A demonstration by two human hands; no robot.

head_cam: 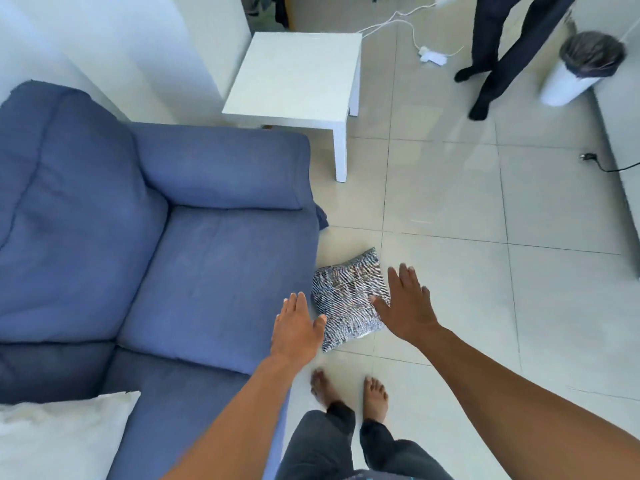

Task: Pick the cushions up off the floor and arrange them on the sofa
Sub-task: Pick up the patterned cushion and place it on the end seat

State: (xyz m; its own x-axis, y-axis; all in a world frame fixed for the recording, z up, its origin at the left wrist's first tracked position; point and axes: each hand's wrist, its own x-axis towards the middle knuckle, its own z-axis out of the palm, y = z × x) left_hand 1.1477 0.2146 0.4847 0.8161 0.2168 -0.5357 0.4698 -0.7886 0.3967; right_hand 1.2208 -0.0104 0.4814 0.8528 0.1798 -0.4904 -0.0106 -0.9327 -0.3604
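Woven grey-white cushion [348, 299] on floor (square, beside sofa [194, 258]).

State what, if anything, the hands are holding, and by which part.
Nothing is held: the left hand and right hand are open, either side of the patterned cushion on the floor.

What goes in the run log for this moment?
stage: reaching | patterned cushion: on floor beside sofa | left hand: open | right hand: open

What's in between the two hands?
The head view shows a patterned cushion lying on the floor tiles between the open left hand and the open right hand, beside the blue sofa. Neither hand grips it.
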